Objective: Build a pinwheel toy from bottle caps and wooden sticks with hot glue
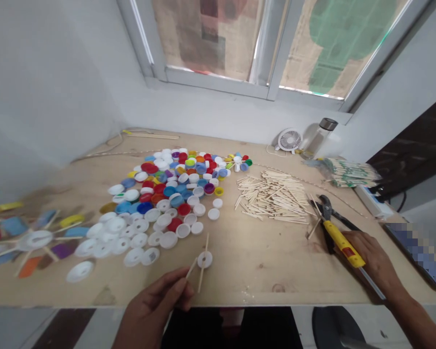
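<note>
My left hand [163,295] is pinching a short thin wooden stick [192,267] between thumb and fingers, low over the table's front edge. Close to its tip lies a white bottle cap with a hole [208,260], crossed by another wooden stick [202,271]. On the right side, my right hand [372,259] is closed around a yellow glue gun [339,242] with a clear glue stick [372,282] at its rear; part of the grip is hidden. Grey pliers [325,207] with dark handles lie against the gun's front, beside a few loose sticks [314,228].
Many coloured and white caps [167,189] are heaped left of centre. A pile of wooden sticks [276,196] lies right of them. At left sits a wheel of caps and sticks [34,240]. Behind stand a small fan [289,140], a bottle [319,138] and bagged sticks [350,173].
</note>
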A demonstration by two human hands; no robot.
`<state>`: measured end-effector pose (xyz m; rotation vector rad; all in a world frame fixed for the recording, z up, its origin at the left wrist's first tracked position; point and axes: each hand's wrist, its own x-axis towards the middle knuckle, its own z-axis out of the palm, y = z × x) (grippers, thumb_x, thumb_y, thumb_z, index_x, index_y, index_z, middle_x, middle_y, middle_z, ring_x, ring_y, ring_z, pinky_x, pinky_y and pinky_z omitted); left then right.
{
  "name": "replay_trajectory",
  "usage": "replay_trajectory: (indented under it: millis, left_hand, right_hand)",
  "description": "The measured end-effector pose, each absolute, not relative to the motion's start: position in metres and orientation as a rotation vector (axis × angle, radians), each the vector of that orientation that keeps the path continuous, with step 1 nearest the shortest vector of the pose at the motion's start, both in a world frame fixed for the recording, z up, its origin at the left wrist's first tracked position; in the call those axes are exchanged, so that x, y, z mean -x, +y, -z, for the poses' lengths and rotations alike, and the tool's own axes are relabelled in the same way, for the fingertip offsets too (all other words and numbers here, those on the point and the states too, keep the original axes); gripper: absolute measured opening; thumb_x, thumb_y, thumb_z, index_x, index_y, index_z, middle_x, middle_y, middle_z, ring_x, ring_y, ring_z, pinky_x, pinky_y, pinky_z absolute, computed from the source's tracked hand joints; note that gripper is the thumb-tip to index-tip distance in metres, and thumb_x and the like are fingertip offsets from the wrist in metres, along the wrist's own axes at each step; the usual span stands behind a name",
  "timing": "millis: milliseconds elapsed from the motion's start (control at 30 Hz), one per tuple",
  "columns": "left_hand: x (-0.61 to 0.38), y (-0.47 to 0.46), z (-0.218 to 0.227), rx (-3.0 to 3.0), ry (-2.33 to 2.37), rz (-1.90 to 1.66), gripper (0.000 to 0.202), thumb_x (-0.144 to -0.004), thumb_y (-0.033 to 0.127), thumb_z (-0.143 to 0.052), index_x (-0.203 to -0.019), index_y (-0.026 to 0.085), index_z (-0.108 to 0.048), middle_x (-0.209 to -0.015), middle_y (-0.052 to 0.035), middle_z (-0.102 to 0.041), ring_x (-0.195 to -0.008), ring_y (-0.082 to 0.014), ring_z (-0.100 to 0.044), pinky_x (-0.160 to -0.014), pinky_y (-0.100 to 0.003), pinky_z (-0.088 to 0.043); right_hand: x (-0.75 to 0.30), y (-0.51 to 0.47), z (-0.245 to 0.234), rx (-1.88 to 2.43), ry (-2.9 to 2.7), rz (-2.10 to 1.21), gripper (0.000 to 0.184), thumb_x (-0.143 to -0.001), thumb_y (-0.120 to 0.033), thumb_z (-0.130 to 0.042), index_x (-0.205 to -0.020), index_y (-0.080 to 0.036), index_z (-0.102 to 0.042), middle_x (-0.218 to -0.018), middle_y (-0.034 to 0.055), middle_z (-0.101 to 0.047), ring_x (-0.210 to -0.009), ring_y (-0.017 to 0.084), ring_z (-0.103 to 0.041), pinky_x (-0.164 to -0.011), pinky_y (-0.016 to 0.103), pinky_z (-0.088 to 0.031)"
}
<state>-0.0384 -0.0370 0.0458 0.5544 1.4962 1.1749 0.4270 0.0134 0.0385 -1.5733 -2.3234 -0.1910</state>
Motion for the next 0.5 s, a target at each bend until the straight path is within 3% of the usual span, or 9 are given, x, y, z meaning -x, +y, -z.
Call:
replay_trajectory:
  millis: [100,233,500]
  left_hand:
    - [0.035,-0.038,-0.048,-0.523,1.469,-1.217,0.035,-0.054,0.045,-0.083,-0.078,0.021,-0.075,-0.055,0.0019,-0.067,-0.055,-0.0142,-0.056,-0.059,-0.023,-0.046]
    - [0.036,-0.037,-0.044,-0.475,1.417,-1.234,0.037,-0.052,0.043,-0.084,-0.078,0.019,-0.075,-0.056,0.0009,-0.068,-0.051,-0.014,-0.055,-0.055,-0.024,-0.045]
    - [0.036,-0.039,-0.053,-0.352,1.255,-1.247,0.026,-0.062,0.034,-0.081,-0.08,0.018,-0.073,-0.058,0.0012,-0.067,-0.052,-0.0112,-0.055,-0.057,-0.023,-0.045]
  right_hand:
    - [-0.435,0.015,-0.041,1.556,-2.367,0.08,0.039,-0.093,-0.052,-0.04,-0.111,-0.024,-0.061,-0.112,0.0086,-0.066,-0.103,0.029,-0.061,-0.089,0.043,-0.044]
    - [-0.444,0.013,-0.043,1.592,-2.437,-0.125,0.037,-0.094,-0.041,-0.041,-0.12,-0.023,-0.063,-0.122,0.0131,-0.063,-0.112,0.031,-0.059,-0.094,0.045,-0.043]
    - [-0.471,0.017,-0.023,1.534,-2.484,-0.09,0.045,-0.08,-0.041,-0.063,-0.123,-0.029,-0.064,-0.122,0.014,-0.064,-0.106,0.036,-0.063,-0.086,0.05,-0.048]
